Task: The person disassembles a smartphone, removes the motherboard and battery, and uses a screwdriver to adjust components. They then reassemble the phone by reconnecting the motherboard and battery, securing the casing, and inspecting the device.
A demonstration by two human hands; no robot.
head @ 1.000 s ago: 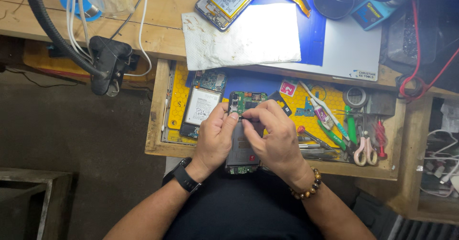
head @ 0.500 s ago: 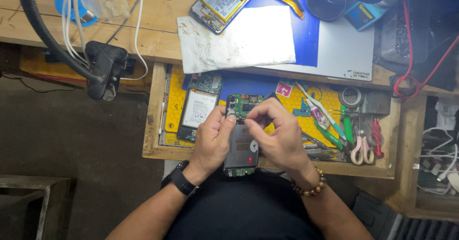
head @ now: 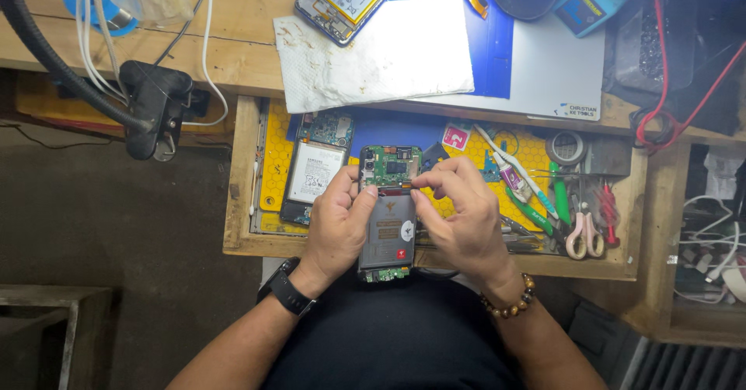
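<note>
Opened phone: upright between my palms, over the drawer.
Left hand: grip clasps its left edge.
Right hand: fingertips pinch near its circuit board.
Count: three opened phones, one in my hands.

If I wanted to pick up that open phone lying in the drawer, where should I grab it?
Probably by its two long edges, coming from above. The second opened phone lies flat, back cover off, circuit board and battery facing up, so avoid pinching those. The left hand and right hand are busy beside it.
</note>
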